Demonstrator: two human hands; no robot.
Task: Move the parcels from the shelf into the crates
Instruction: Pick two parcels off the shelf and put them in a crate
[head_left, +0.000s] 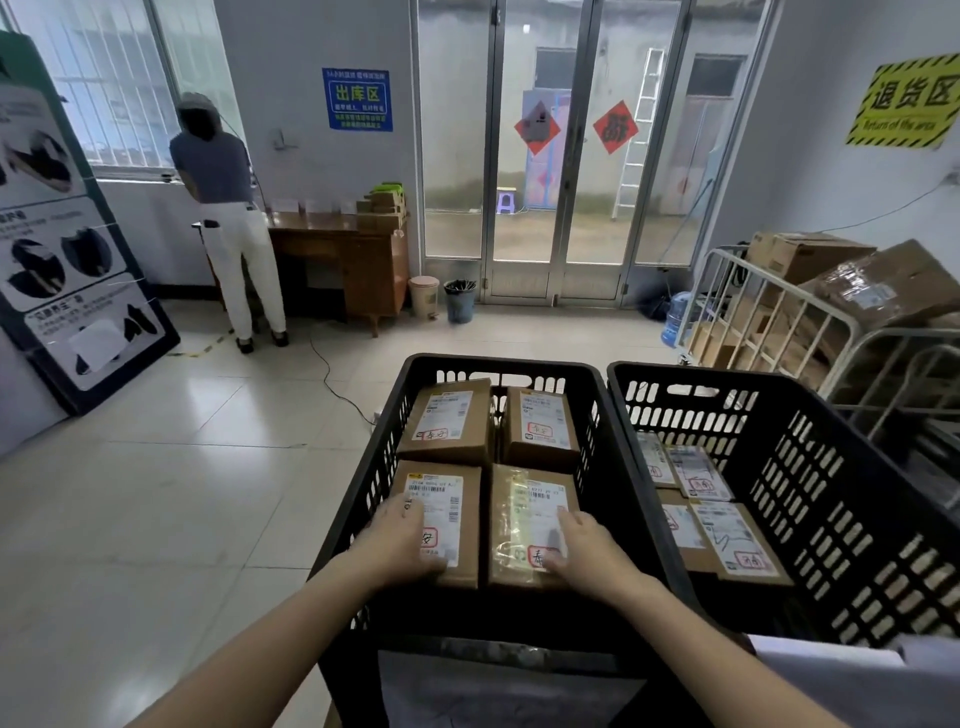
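I count two black crates (597, 374) side by side. In the left crate there are four brown parcels (447, 421) on top, two in the far row and two in the near row. In the right crate (810, 467) I can count four flat parcels (698, 473). Two hands (402, 540) are in view, one on each near parcel. Behind, I see two bins (460, 301) and one table (337, 244)

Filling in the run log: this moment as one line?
left hand on near-left parcel | right hand on near-right parcel | left crate: four parcels
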